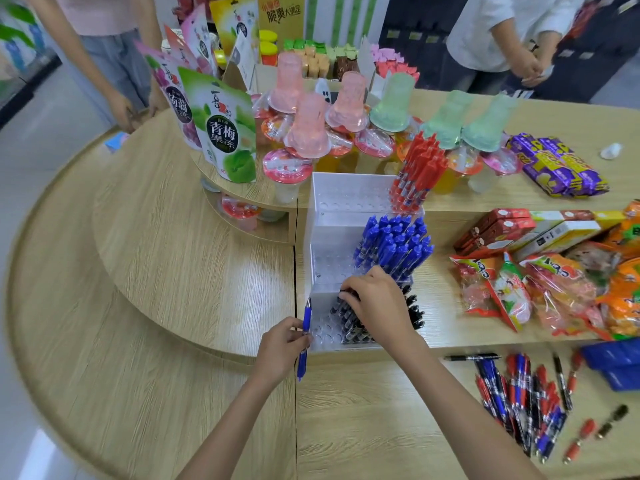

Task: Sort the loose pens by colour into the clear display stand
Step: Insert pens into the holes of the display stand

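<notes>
The clear tiered display stand (pixel 341 194) stands mid-table. Red pens (pixel 417 169) fill the right of its top tier, blue pens (pixel 393 242) the middle tier, black pens (pixel 414 311) the lowest tier. My left hand (pixel 280 346) pinches one blue pen (pixel 304 336) upright at the stand's front left corner. My right hand (pixel 375 301) reaches over the lowest tier, its fingertips pinching a black pen (pixel 341 308) among the black ones. A loose pile of red, blue and black pens (pixel 523 400) lies on the table at the lower right.
Snack packets (pixel 561 289) and boxes (pixel 512 230) lie right of the stand. Jelly cups (pixel 308 133) and pouches (pixel 225 133) crowd the raised shelf behind it. A blue bag (pixel 616 363) sits at the right edge. Two people stand beyond the table.
</notes>
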